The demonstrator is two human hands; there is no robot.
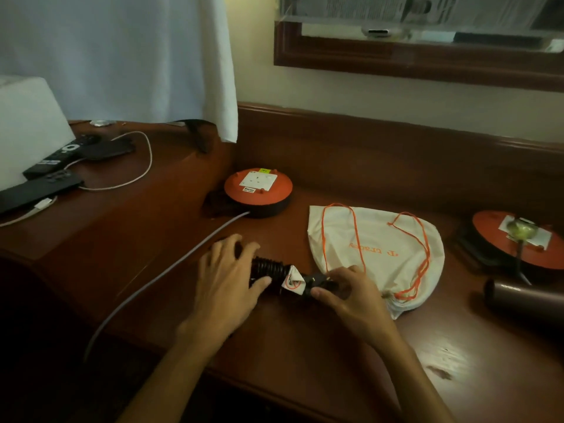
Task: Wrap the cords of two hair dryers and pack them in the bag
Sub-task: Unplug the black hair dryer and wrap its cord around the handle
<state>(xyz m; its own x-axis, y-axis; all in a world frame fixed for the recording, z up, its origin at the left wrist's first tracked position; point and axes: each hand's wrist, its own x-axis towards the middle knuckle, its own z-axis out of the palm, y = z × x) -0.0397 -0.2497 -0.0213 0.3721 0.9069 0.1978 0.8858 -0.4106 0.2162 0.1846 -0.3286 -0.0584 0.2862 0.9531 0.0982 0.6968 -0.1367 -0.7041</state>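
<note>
dryer (271, 271): black, cord coiled tight round handle, white tag at plug end, near desk (335, 346) front edge
left hand (227, 277): clamped over coils
right hand (348, 296): pinching plug end
bag (378, 248): white, orange drawstrings, flat, touching right hand

Between the hands: a black hair dryer wound in black coiled cord (270, 270), with a white tag marked in red (291, 280). Just right of the right hand, a cream cloth drawstring bag (384, 248) with orange strings and orange lettering. Beyond the left hand, an orange-topped black round cord reel (258, 190) with a grey cable, all on the dark reddish-brown wooden worktop (305, 346).
</note>
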